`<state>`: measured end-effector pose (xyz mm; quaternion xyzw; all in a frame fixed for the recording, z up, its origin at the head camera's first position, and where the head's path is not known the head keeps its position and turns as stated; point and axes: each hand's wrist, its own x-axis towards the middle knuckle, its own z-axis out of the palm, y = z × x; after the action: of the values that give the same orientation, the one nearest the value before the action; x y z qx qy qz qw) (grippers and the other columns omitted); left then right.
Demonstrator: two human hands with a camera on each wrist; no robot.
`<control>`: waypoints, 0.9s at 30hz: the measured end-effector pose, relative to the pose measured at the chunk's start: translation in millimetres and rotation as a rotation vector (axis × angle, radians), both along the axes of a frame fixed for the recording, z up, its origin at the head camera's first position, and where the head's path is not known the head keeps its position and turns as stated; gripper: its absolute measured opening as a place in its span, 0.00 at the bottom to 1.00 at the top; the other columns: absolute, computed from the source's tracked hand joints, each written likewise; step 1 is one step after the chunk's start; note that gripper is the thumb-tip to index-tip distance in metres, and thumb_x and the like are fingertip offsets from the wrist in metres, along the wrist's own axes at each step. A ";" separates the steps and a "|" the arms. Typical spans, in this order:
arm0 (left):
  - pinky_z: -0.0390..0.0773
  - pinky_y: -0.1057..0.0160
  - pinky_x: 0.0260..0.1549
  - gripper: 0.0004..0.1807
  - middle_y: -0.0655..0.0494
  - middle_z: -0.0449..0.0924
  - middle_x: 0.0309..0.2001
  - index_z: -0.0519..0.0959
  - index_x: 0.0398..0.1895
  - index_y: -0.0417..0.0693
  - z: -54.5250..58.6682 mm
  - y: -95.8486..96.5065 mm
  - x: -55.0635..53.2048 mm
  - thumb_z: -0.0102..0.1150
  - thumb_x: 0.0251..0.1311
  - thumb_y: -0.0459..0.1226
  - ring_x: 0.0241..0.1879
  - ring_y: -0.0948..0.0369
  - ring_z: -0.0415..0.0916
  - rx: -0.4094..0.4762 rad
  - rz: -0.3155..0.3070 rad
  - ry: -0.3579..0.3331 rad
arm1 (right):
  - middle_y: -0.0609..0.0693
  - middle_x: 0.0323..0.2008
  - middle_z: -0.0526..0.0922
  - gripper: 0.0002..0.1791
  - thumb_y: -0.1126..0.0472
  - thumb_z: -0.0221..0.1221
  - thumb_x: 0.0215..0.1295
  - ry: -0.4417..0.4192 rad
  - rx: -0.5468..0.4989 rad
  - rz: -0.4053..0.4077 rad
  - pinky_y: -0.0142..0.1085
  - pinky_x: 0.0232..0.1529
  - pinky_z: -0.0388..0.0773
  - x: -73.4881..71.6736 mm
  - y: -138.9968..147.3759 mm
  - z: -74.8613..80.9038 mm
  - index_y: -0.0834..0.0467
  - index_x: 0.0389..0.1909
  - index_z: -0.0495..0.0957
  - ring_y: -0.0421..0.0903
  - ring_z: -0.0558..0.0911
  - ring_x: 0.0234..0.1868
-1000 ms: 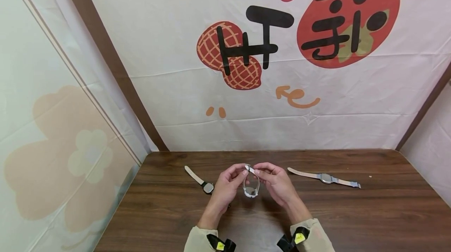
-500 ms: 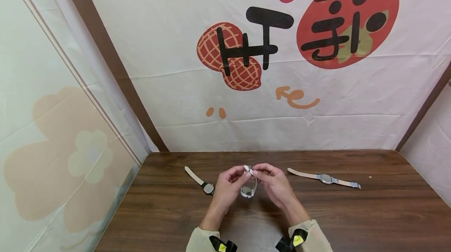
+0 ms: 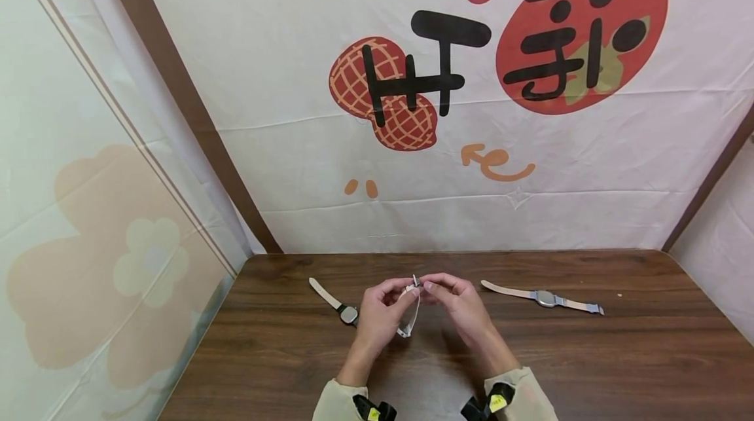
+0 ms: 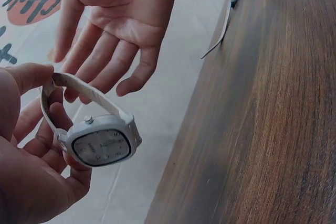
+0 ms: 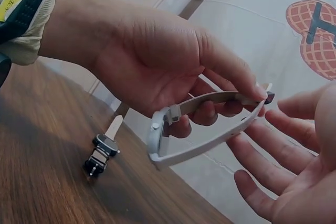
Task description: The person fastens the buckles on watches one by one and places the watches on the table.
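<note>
A white wristwatch [image 3: 417, 310] hangs upright between the two hands, its strap ends brought together into a loop. Its squarish case with a pale dial [image 4: 102, 148] is lowest. My left hand [image 3: 377, 319] pinches the joined strap ends between thumb and fingers, near the small dark metal buckle [image 5: 270, 97]. Opposite it, my right hand [image 3: 462, 310] has relaxed, loosely bent fingers close to the buckle. In the right wrist view its thumb stands apart from the strap, while the fingers lie beside or behind it; whether they touch is unclear.
On the brown wooden table [image 3: 265, 355], a black-cased watch [image 3: 349, 314] with a pale strap lies left, partly hidden by the left hand. Another watch [image 3: 545, 298], pale with blue parts, lies stretched out right. A printed white cloth [image 3: 294, 159] hangs behind.
The watch loop has turned and its case has swung left and down. The strap ends stay between the hands, which have barely moved. The other watches lie as before.
</note>
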<state>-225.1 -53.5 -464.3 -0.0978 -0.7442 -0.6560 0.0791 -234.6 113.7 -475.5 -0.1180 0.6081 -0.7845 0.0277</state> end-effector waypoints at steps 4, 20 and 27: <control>0.71 0.73 0.26 0.09 0.53 0.80 0.27 0.87 0.40 0.42 -0.4 0.0 0.1 0.71 0.55 0.34 0.25 0.68 0.72 -0.031 0.005 0.018 | 0.52 0.42 0.84 0.22 0.63 0.58 0.71 0.054 0.023 0.027 0.40 0.51 0.81 1.2 0.4 2.1 0.77 0.55 0.72 0.45 0.86 0.43; 0.75 0.70 0.31 0.09 0.52 0.85 0.34 0.87 0.39 0.46 0.5 -2.0 2.4 0.71 0.56 0.38 0.30 0.65 0.75 -0.131 -0.046 0.020 | 0.51 0.43 0.84 0.16 0.65 0.61 0.67 0.126 0.112 0.000 0.33 0.48 0.80 3.1 3.8 1.4 0.74 0.49 0.77 0.39 0.82 0.45; 0.75 0.68 0.31 0.09 0.55 0.85 0.35 0.88 0.40 0.49 0.3 -1.7 3.9 0.71 0.55 0.39 0.31 0.65 0.75 -0.191 -0.046 0.039 | 0.47 0.41 0.82 0.18 0.65 0.58 0.70 0.164 0.070 -0.011 0.35 0.46 0.80 1.5 8.7 -0.2 0.78 0.50 0.72 0.38 0.81 0.42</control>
<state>-221.2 -55.2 -464.0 -0.1344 -0.7993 -0.5817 0.0687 -233.0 122.4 -475.7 -0.1774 0.6359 -0.7508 -0.0224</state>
